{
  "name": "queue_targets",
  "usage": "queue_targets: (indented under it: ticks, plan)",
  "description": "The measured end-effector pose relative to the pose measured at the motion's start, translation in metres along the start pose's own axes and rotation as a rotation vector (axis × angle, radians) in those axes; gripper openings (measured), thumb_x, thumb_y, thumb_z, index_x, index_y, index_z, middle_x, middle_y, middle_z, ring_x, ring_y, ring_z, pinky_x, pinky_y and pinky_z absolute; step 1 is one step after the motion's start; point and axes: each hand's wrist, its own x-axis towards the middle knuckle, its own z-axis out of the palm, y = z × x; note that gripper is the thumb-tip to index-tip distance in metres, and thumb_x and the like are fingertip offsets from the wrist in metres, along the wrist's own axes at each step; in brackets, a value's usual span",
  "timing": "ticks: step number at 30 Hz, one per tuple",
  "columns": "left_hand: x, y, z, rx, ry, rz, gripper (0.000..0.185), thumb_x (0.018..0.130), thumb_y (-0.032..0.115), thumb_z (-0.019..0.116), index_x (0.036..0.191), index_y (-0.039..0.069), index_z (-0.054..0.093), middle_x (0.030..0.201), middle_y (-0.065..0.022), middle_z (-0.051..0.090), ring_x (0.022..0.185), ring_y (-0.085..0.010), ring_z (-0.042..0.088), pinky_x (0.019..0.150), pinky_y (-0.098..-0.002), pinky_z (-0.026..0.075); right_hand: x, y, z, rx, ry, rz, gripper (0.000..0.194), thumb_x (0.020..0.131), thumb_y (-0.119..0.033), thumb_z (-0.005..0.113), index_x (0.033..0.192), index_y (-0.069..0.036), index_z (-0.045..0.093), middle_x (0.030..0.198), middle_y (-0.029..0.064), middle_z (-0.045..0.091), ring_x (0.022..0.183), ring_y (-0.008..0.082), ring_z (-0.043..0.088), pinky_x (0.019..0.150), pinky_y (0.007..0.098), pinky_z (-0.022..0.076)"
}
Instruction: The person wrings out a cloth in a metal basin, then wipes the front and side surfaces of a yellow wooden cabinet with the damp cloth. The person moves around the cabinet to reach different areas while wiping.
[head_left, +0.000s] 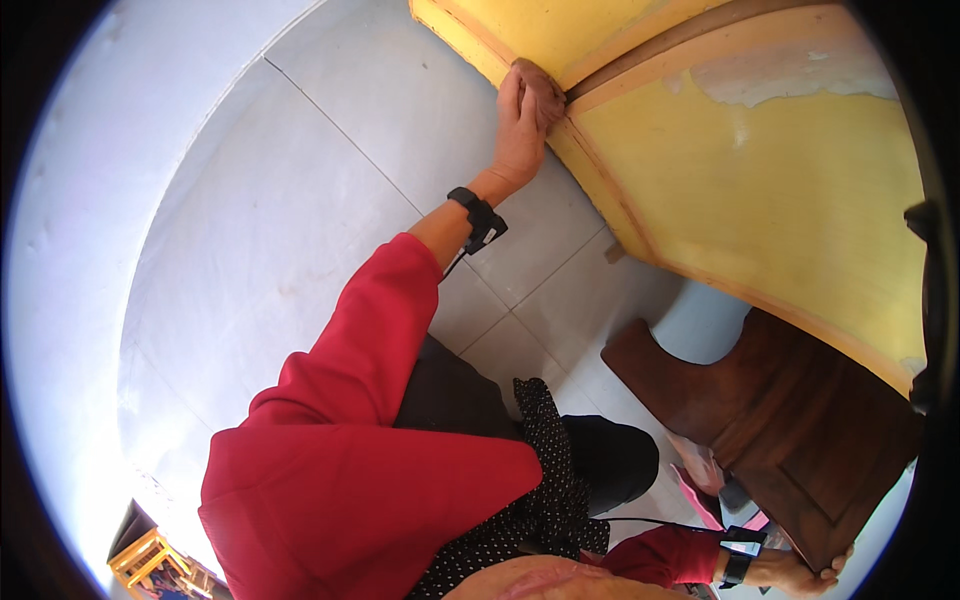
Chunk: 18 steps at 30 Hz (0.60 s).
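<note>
My left hand (521, 135) presses a folded brown cloth (547, 94) against the edge of a yellow-painted wooden panel (750, 195), where a dark groove meets its border. The fingers lie over the cloth and hide part of it. Paint is worn pale near the panel's far end. Down at the lower right, my right hand (799, 574) grips the corner of a dark brown wooden board (795, 420) with a curved cut-out and a recessed panel. Both wrists wear black strapped devices with cables.
Large grey tiles (337, 195) cover the floor, bounded by a white wall (82, 247) at left. A small wooden block (615, 253) is by the yellow panel's lower edge. Pink items (697, 499) lie beside the brown board. A wooden stool (150, 562) stands at lower left.
</note>
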Motion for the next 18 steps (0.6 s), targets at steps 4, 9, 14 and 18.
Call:
queue_targets:
  ticks: [4,9,14,18]
  plan:
    - [0.023,0.020,0.006,0.717,0.149,0.513,0.062,0.092,-0.006,0.049,0.153,-0.006,0.033,0.154,-0.0287,0.033,0.141,-0.0455,0.034,0.118,-0.0450,0.030,0.000,-0.005,-0.001,-0.110,-0.071,0.051,0.031,0.095,-0.021,0.048,0.067,-0.009,0.056,0.083,0.0113,0.065,0.093,0.0289,0.061,0.100,0.0479,0.0422]
    - [0.098,0.078,0.019,0.837,0.141,0.863,0.072,0.079,-0.006,0.051,0.150,-0.002,0.042,0.157,-0.0280,0.035,0.146,-0.0465,0.033,0.121,-0.0514,0.024,-0.001,-0.004,0.008,0.082,-0.034,0.056,0.041,0.104,-0.027,0.054,0.064,-0.016,0.049,0.063,0.0002,0.051,0.068,0.0186,0.051,0.081,0.0420,0.0436]
    - [0.095,0.056,-0.020,0.688,0.241,0.654,0.062,0.082,-0.006,0.046,0.144,-0.008,0.041,0.148,-0.0274,0.039,0.134,-0.0462,0.039,0.115,-0.0466,0.033,-0.001,-0.006,0.015,0.084,-0.036,0.008,0.042,0.104,-0.028,0.053,0.064,-0.016,0.049,0.062,0.0007,0.051,0.068,0.0188,0.052,0.078,0.0419,0.0438]
    - [0.084,0.045,-0.047,0.638,0.287,0.368,0.060,0.078,-0.006,0.047,0.138,-0.007,0.047,0.138,-0.0275,0.048,0.122,-0.0484,0.047,0.109,-0.0480,0.040,-0.005,-0.010,0.020,0.101,-0.037,0.032,0.043,0.105,-0.028,0.052,0.064,-0.017,0.049,0.062,-0.0001,0.050,0.065,0.0188,0.051,0.075,0.0411,0.0435]
